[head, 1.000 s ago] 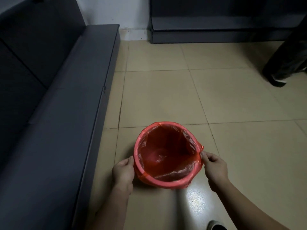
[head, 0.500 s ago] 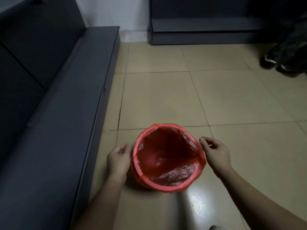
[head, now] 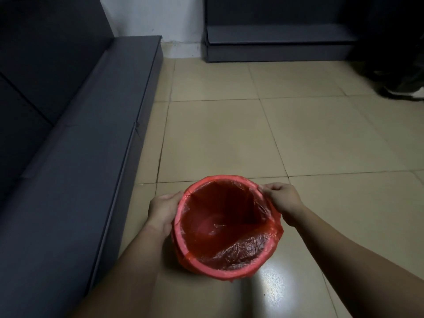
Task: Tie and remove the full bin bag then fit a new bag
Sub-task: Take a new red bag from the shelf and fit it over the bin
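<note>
Both hands (head: 164,211) (head: 283,198) at bagged red bin (head: 226,273), tiled floor (head: 218,138)

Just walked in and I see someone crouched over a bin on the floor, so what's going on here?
A person is fitting a red bag into a small red bin that stands on the tiled floor beside a dark bench. The left hand rests against the bin's side, and the right hand pinches the bag at the far rim. The bag already lines the inside and folds over the rim, and it looks empty.
</note>
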`<state>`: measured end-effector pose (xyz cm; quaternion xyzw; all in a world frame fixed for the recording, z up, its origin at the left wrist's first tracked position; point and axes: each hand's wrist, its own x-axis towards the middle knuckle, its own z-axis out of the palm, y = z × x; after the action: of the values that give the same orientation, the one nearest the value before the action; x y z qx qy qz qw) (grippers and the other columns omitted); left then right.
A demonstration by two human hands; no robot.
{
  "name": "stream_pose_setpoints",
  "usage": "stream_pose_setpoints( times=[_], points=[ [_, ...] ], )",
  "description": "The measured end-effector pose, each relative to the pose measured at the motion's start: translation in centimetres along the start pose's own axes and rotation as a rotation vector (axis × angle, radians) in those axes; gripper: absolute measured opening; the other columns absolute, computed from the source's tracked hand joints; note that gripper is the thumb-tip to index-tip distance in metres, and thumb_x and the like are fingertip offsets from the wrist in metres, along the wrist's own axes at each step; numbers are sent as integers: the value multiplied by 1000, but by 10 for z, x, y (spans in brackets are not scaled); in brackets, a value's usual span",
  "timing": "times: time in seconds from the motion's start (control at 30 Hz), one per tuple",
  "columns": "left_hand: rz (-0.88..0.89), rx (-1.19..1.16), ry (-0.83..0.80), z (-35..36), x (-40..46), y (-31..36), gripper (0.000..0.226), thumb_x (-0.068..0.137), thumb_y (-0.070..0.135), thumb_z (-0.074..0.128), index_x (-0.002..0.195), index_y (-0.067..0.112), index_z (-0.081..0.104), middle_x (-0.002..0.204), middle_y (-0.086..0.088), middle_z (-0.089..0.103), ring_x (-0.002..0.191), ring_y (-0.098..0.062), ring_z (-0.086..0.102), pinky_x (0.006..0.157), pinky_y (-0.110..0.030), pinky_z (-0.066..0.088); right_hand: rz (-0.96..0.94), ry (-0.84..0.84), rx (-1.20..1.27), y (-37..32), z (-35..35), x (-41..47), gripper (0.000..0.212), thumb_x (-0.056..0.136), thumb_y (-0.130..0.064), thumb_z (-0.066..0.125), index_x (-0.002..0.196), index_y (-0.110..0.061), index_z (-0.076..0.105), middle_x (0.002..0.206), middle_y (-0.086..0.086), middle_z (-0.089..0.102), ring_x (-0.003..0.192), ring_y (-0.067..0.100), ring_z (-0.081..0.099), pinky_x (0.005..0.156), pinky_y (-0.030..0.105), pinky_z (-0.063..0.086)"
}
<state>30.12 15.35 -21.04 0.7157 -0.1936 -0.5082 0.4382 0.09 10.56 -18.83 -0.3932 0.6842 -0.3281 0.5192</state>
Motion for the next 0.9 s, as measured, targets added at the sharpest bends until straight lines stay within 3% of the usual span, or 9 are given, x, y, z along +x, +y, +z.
stream_pose_setpoints(
  times=[0.07, 0.13, 0.2, 0.3, 0.5, 0.6, 0.7, 0.8, 0.9],
  points=[
    [-27, -9, -8, -1, 2, -1, 18, 81, 22, 82, 87, 5, 79, 77, -17, 78, 64, -28, 75, 65, -38, 61, 43, -20, 34, 0, 0, 3, 15, 86, -11, 76, 82, 4, 75, 81, 25, 75, 62, 26, 68, 63, 37, 59],
    [-67, -11, -25, -2, 5, -1, 20, 82, 23, 82, 90, 5, 79, 79, -18, 78, 67, -30, 75, 70, -42, 62, 92, -59, 59, 0, 0, 6, 7, 85, -2, 74, 83, 5, 75, 81, 21, 75, 57, 21, 70, 52, 27, 59],
    [-120, -21, -45, -2, 6, 1, 19, 80, 22, 83, 88, 4, 80, 79, -19, 78, 62, -29, 74, 65, -40, 62, 119, -91, 60, 0, 0, 9, 5, 82, 6, 72, 84, 6, 76, 80, 16, 77, 59, 18, 73, 49, 24, 57],
    [-155, -27, -42, 1, 6, 6, 18, 73, 16, 86, 82, 1, 80, 73, -18, 77, 51, -25, 71, 50, -32, 57, 123, -109, 15, 1, 0, 12, 4, 80, -1, 76, 81, 3, 77, 75, 15, 78, 60, 18, 74, 49, 24, 58],
    [-107, 50, 35, 1, -1, 12, 18, 81, 15, 78, 88, -1, 78, 66, -11, 76, 47, -18, 68, 43, -22, 50, 92, -62, 20, 3, -2, 12, 14, 81, -11, 79, 88, 1, 78, 76, 11, 79, 64, 17, 75, 49, 21, 54],
    [24, 99, 137, -6, -16, 16, 31, 92, 24, 70, 112, 0, 73, 101, -12, 76, 85, -23, 71, 71, -24, 49, -60, 117, -75, 6, -8, -4, 17, 85, -31, 76, 90, -15, 79, 81, -6, 76, 77, 7, 71, 63, 22, 52],
    [129, 133, 249, -11, -56, 15, 38, 88, 32, 74, 117, 6, 71, 106, -6, 73, 90, -16, 63, 78, -23, 44, -79, 207, -190, 11, -11, -42, 30, 80, -49, 73, 86, -20, 77, 81, -8, 76, 86, 15, 72, 82, 36, 56],
    [47, 94, 429, -11, -109, -18, 41, 78, 40, 82, 101, 9, 67, 90, -4, 68, 73, -18, 60, 60, -24, 40, 41, 391, -241, 26, -11, -90, 52, 70, -71, 66, 77, -20, 70, 71, -8, 73, 77, 17, 68, 88, 44, 49],
    [-56, 87, 392, -3, -155, -60, 40, 73, 42, 86, 61, 11, 63, 51, 1, 60, 49, -15, 48, 46, -26, 30, 138, 416, -224, 47, -5, -134, 60, 64, -80, 64, 69, -20, 66, 63, -7, 69, 70, 18, 65, 81, 43, 44]
  ],
)
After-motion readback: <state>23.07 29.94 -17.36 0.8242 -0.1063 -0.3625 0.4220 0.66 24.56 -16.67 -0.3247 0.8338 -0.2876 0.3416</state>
